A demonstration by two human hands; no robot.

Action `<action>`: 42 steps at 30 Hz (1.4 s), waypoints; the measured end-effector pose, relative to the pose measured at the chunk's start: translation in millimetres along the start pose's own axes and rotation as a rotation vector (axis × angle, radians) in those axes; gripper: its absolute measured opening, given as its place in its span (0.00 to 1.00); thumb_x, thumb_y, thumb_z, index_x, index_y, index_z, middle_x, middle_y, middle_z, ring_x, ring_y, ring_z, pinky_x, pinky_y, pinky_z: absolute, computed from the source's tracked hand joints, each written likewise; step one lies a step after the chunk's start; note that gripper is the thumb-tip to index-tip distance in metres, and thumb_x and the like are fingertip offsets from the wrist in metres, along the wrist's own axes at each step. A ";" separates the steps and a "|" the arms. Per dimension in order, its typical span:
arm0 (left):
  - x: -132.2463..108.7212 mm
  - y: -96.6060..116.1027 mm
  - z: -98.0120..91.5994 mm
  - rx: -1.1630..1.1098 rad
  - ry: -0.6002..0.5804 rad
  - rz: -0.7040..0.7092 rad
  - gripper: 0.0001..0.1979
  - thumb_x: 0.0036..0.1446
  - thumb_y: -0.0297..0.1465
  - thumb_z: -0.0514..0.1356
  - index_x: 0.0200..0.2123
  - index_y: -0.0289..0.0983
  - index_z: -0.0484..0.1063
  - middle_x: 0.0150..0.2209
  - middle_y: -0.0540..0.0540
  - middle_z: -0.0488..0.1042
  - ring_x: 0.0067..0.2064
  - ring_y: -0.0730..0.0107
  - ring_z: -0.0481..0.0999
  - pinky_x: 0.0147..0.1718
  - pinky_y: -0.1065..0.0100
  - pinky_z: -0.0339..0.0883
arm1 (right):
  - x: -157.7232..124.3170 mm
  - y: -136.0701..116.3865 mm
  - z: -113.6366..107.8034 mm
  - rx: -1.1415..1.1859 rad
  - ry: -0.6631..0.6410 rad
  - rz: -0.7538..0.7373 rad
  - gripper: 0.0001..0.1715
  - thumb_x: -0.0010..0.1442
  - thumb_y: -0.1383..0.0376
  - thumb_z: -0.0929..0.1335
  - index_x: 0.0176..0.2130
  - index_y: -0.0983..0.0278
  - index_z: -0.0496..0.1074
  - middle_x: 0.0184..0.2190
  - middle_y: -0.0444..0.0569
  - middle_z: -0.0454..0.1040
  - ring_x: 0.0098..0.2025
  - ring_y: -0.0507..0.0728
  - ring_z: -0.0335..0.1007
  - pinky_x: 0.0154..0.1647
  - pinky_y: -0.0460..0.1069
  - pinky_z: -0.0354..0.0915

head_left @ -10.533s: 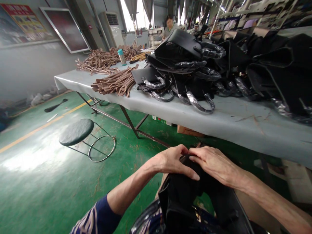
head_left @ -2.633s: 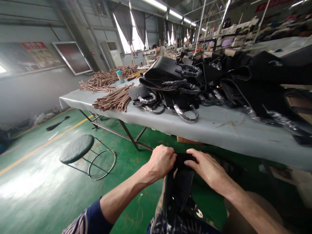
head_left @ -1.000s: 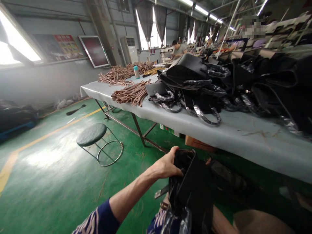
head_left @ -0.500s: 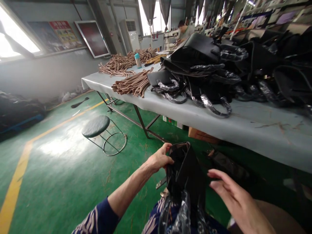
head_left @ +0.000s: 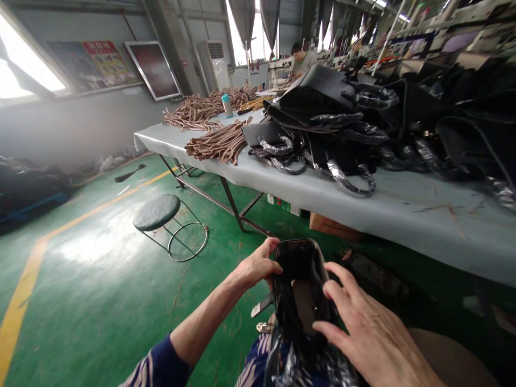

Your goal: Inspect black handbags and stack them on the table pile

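A black handbag [head_left: 296, 262] rests on my lap with its mouth spread and its inside showing. My left hand [head_left: 258, 264] is closed on the left rim, thumb toward the opening. At the right rim is my right hand [head_left: 363, 322], its fingers apart and fingertips at the edge, thumb over the opening; it does not grip the bag. The bag's handles [head_left: 282, 357] are wrapped in clear plastic and lie toward my body. From its left side juts a short strap [head_left: 262, 306], with a metal clasp [head_left: 264, 327] just below.
Black bags [head_left: 322, 102] with wrapped handles are heaped on the grey-covered table [head_left: 290, 191]. Brown straps [head_left: 221, 142] and a bottle [head_left: 227, 106] lie farther left. A round stool [head_left: 157, 212] stands on the green floor, a carton [head_left: 334, 226] under the table. A person [head_left: 302, 60] sits far back.
My right hand has come in from the right to the bag's rim. The bag's mouth has widened and its inside now shows. My left hand keeps its hold on the left rim.
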State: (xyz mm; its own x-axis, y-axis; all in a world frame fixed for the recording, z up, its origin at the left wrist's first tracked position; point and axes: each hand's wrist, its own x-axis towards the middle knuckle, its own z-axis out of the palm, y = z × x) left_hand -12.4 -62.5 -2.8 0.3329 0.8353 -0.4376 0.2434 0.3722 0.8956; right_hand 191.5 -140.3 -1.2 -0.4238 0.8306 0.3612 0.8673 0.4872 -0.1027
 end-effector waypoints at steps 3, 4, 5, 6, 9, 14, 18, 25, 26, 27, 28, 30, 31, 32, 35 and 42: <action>-1.9 -1.0 -3.8 0.021 -0.004 -0.003 0.31 0.37 0.20 0.53 0.49 0.39 0.54 0.42 0.50 0.66 0.21 0.83 0.63 0.14 0.79 0.54 | -6.0 9.2 6.4 -0.034 -0.004 0.188 0.12 0.56 0.64 0.58 0.40 0.62 0.63 0.53 0.54 0.62 0.33 0.56 0.73 0.22 0.49 0.70; -2.1 -1.3 -5.0 0.033 -0.004 -0.006 0.32 0.37 0.20 0.53 0.50 0.39 0.53 0.42 0.49 0.66 0.21 0.82 0.64 0.15 0.79 0.54 | -8.3 13.5 10.8 -0.039 -0.004 0.259 0.14 0.57 0.63 0.57 0.43 0.63 0.62 0.54 0.54 0.62 0.33 0.56 0.73 0.22 0.49 0.69; -2.0 -1.8 -6.2 0.042 -0.005 -0.008 0.33 0.37 0.20 0.53 0.51 0.40 0.53 0.42 0.49 0.66 0.22 0.81 0.65 0.15 0.79 0.54 | -10.7 18.7 16.0 -0.035 -0.006 0.329 0.17 0.58 0.62 0.57 0.47 0.63 0.60 0.55 0.55 0.61 0.34 0.57 0.73 0.22 0.49 0.69; -1.7 -2.4 -7.2 0.049 -0.005 -0.008 0.34 0.37 0.20 0.53 0.52 0.40 0.52 0.43 0.48 0.66 0.23 0.81 0.65 0.15 0.79 0.55 | -13.2 24.7 21.5 -0.021 -0.013 0.396 0.21 0.58 0.61 0.57 0.51 0.65 0.58 0.55 0.57 0.61 0.36 0.58 0.73 0.25 0.50 0.69; 1.1 -6.1 -8.8 0.048 -0.024 -0.003 0.36 0.37 0.21 0.53 0.54 0.41 0.51 0.45 0.48 0.67 0.25 0.80 0.67 0.17 0.79 0.55 | -21.6 42.3 38.5 0.078 -0.153 0.569 0.26 0.57 0.58 0.59 0.53 0.65 0.58 0.47 0.57 0.70 0.38 0.62 0.73 0.33 0.53 0.68; 6.9 -9.2 -12.9 0.077 -0.027 0.061 0.34 0.37 0.20 0.53 0.52 0.39 0.59 0.38 0.49 0.70 0.26 0.78 0.66 0.18 0.78 0.55 | -27.5 65.2 47.7 0.371 -0.418 0.689 0.16 0.53 0.57 0.63 0.42 0.55 0.71 0.32 0.47 0.77 0.39 0.63 0.73 0.36 0.52 0.65; 5.2 7.5 -33.4 0.077 -0.114 0.052 0.31 0.35 0.20 0.53 0.48 0.36 0.66 0.38 0.48 0.72 0.27 0.75 0.67 0.18 0.78 0.52 | -11.1 101.2 11.4 0.678 -0.462 0.684 0.13 0.48 0.57 0.67 0.33 0.60 0.75 0.31 0.46 0.77 0.37 0.62 0.72 0.37 0.50 0.64; 9.3 9.2 -65.0 -0.004 -0.375 -0.173 0.27 0.31 0.20 0.55 0.41 0.33 0.72 0.34 0.48 0.75 0.29 0.71 0.70 0.24 0.74 0.60 | 9.3 117.3 -39.0 0.981 -0.643 0.620 0.14 0.49 0.57 0.67 0.24 0.66 0.69 0.21 0.44 0.70 0.25 0.53 0.64 0.25 0.46 0.57; 11.8 1.6 -65.1 -0.033 -0.384 -0.199 0.26 0.30 0.19 0.55 0.39 0.33 0.73 0.33 0.48 0.75 0.29 0.71 0.71 0.25 0.74 0.62 | 8.6 113.1 -35.9 1.029 -0.662 0.596 0.15 0.50 0.57 0.66 0.24 0.66 0.69 0.20 0.43 0.69 0.24 0.52 0.62 0.24 0.46 0.56; 14.3 -6.0 -64.5 -0.061 -0.381 -0.213 0.25 0.29 0.19 0.55 0.37 0.33 0.73 0.33 0.47 0.75 0.30 0.70 0.71 0.27 0.73 0.63 | 8.0 109.0 -32.2 1.079 -0.680 0.569 0.15 0.50 0.56 0.66 0.24 0.67 0.69 0.20 0.43 0.68 0.24 0.52 0.62 0.25 0.46 0.55; 16.3 -12.2 -63.4 -0.072 -0.365 -0.213 0.25 0.29 0.20 0.55 0.38 0.33 0.72 0.33 0.47 0.75 0.32 0.69 0.72 0.28 0.73 0.63 | 7.9 105.3 -28.8 1.118 -0.702 0.547 0.15 0.51 0.56 0.66 0.25 0.67 0.70 0.20 0.43 0.68 0.24 0.52 0.61 0.25 0.46 0.55; 18.1 -17.0 -60.1 0.025 -0.305 -0.178 0.28 0.32 0.21 0.55 0.43 0.34 0.70 0.37 0.47 0.75 0.35 0.67 0.72 0.31 0.72 0.64 | 10.6 100.0 -25.8 1.140 -0.741 0.531 0.15 0.50 0.57 0.66 0.26 0.67 0.71 0.21 0.42 0.67 0.24 0.51 0.61 0.25 0.46 0.55; 17.6 -14.8 -58.0 0.139 -0.269 -0.143 0.30 0.34 0.22 0.55 0.48 0.36 0.67 0.40 0.46 0.74 0.38 0.65 0.72 0.33 0.70 0.65 | 13.4 98.2 -26.6 1.129 -0.753 0.529 0.15 0.49 0.57 0.66 0.26 0.67 0.71 0.20 0.42 0.67 0.24 0.51 0.60 0.25 0.45 0.55; 16.2 -10.0 -55.4 0.285 -0.233 -0.094 0.33 0.37 0.22 0.55 0.52 0.37 0.64 0.43 0.45 0.73 0.41 0.63 0.72 0.36 0.69 0.65 | 16.7 96.9 -28.8 1.111 -0.767 0.530 0.14 0.49 0.58 0.67 0.26 0.68 0.72 0.20 0.42 0.66 0.23 0.51 0.59 0.24 0.45 0.55; 8.3 13.3 -45.5 0.724 -0.160 0.157 0.38 0.40 0.21 0.55 0.59 0.40 0.54 0.56 0.43 0.62 0.53 0.57 0.64 0.48 0.63 0.60 | 26.9 93.7 -38.0 1.063 -0.799 0.542 0.14 0.48 0.58 0.67 0.26 0.68 0.72 0.19 0.41 0.65 0.22 0.49 0.58 0.23 0.44 0.54; 2.8 52.9 -20.4 0.991 -0.425 0.529 0.36 0.39 0.17 0.55 0.55 0.41 0.58 0.57 0.44 0.58 0.56 0.57 0.60 0.52 0.62 0.56 | 29.3 90.5 -41.9 1.073 -0.811 0.586 0.13 0.46 0.59 0.68 0.26 0.66 0.75 0.21 0.42 0.71 0.24 0.52 0.64 0.26 0.44 0.59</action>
State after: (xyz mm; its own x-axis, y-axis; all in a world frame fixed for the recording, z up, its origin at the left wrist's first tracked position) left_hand -17.2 -32.2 45.0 0.8317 0.5207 -0.1926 0.5188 -0.6057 0.6033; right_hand 268.5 -83.2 39.0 -0.4292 0.7199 -0.5454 0.5109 -0.3045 -0.8039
